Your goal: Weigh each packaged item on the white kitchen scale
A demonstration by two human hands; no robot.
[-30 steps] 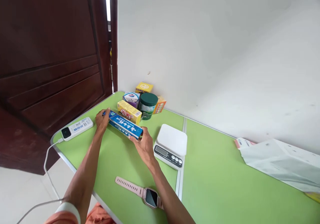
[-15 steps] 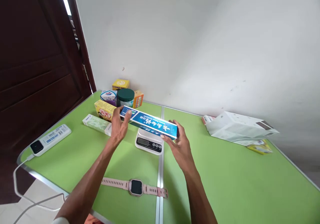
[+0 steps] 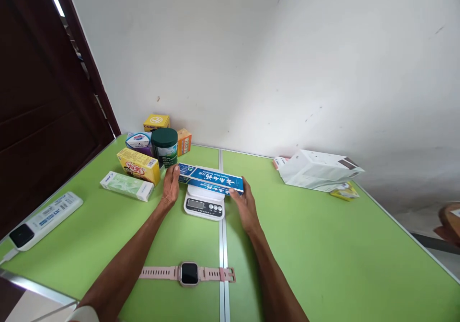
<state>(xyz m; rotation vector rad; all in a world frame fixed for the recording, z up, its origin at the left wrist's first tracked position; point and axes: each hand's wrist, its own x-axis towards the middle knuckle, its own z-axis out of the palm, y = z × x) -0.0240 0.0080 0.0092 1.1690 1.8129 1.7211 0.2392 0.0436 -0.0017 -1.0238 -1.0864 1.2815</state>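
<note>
A long blue toothpaste box (image 3: 212, 174) spans crosswise between my two hands, over the white kitchen scale (image 3: 204, 208). My left hand (image 3: 171, 185) is closed at the box's left end. On the right end my right hand (image 3: 246, 204) grips, thumb on the front face and fingers behind. The box covers most of the scale's platform; whether it rests on it I cannot tell. The scale's display and buttons show below the box. Nearer me lies a pink-strapped smartwatch (image 3: 189, 273), laid flat.
Left of my hands stand a green-lidded tub (image 3: 165, 147), a yellow box (image 3: 138, 165), a pale green box (image 3: 127, 185) and several other boxes. A white device (image 3: 46, 220) with a cable lies far left. A white bag (image 3: 318, 171) lies back right. A person's part (image 3: 449, 224) shows far right.
The toothpaste box has come down toward the scale and lies more level. My left thumb has moved off its top face to the left end. The view has shifted to the right.
</note>
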